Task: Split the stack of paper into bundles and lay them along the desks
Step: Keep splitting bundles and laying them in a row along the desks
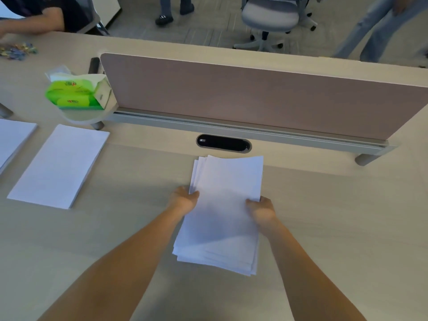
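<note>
Head view. A person's two bare forearms reach forward over a pale wood-grain desk [335, 228]. The left hand [184, 200] grips the left long edge of a bundle of white paper [224, 212], thumb curled on top and fingers hidden beneath; the right hand [261, 210] grips the opposite long edge in the same way. The bundle's sheets are slightly fanned at the near and far ends, and it lies lengthwise in front of the person, its far end just short of a black oval cable port [223, 143]. Whether its underside touches the desk cannot be told. A second bundle [60, 165] lies flat on the desk well to the left, and a further stack [14, 140] is cut off by the left edge. Behind the port stands a brownish divider panel [243, 93]. Green tissue packs [76, 91] sit at the panel's left end. An office chair [271, 17] stands on the floor beyond the desks.
</note>
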A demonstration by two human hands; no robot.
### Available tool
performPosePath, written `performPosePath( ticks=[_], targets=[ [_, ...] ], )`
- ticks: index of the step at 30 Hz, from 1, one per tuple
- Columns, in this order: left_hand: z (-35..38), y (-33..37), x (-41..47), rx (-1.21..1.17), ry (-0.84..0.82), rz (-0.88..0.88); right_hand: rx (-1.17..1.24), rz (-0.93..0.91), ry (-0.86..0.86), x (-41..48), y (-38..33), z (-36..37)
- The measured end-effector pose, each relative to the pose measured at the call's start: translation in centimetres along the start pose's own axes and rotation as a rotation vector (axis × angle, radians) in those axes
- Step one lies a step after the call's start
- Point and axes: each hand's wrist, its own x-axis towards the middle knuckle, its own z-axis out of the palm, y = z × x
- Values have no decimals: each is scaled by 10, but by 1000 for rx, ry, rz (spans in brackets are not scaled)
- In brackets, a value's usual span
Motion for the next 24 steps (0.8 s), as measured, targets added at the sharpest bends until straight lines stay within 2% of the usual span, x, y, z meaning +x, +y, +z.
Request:
performPosePath(
  ticks=[4, 9, 15, 24],
  targets=[
    [3, -10, 5, -69, -14, -28, -2, 52, 127, 12, 9, -29],
    [9, -15, 7, -152, -17, -48, -34, 77, 89, 12, 12, -20],
    [-26, -36, 27, -19, 144, -50, -18, 25, 24, -3, -3, 43],
    [-131, -91, 76, 26, 240, -47, -33, 16, -46, -30, -32, 170]
  ],
)
